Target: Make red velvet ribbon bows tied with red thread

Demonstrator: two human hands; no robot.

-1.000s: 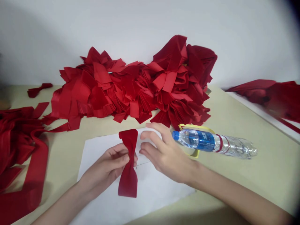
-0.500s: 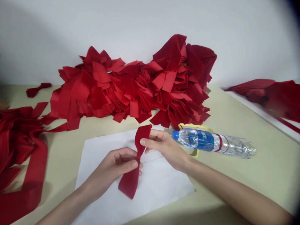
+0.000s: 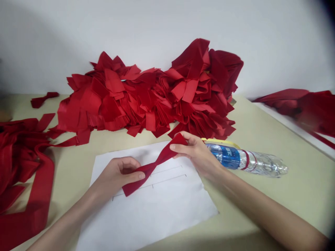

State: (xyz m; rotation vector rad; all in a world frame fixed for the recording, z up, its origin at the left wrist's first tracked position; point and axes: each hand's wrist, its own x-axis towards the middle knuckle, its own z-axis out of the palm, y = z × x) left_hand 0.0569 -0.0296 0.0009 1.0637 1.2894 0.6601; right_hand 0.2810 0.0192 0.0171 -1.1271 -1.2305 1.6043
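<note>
A short piece of red velvet ribbon (image 3: 157,162), narrowed at its middle like a bow tie, stretches slantwise between my two hands. My left hand (image 3: 125,171) pinches it near the lower left end, thumb on top. At the upper right end, my right hand (image 3: 190,150) grips it between thumb and fingers. Beneath it lies a white paper sheet (image 3: 157,216) with thin ruled black lines and short tick marks. The ribbon is held just above these lines; whether it touches the paper I cannot tell.
A large heap of red ribbon pieces (image 3: 146,97) stands against the wall. More ribbon (image 3: 21,153) lies at the left, with a small bow-shaped piece (image 3: 44,100) behind. Right of my hand lies a plastic bottle (image 3: 248,161) beside a yellow object (image 3: 222,142). Further red fabric (image 3: 300,104) sits far right.
The ribbon has turned from nearly upright to a slant and is pulled straighter. My left hand has shifted left and slightly up, my right hand right, now covering the bottle's cap.
</note>
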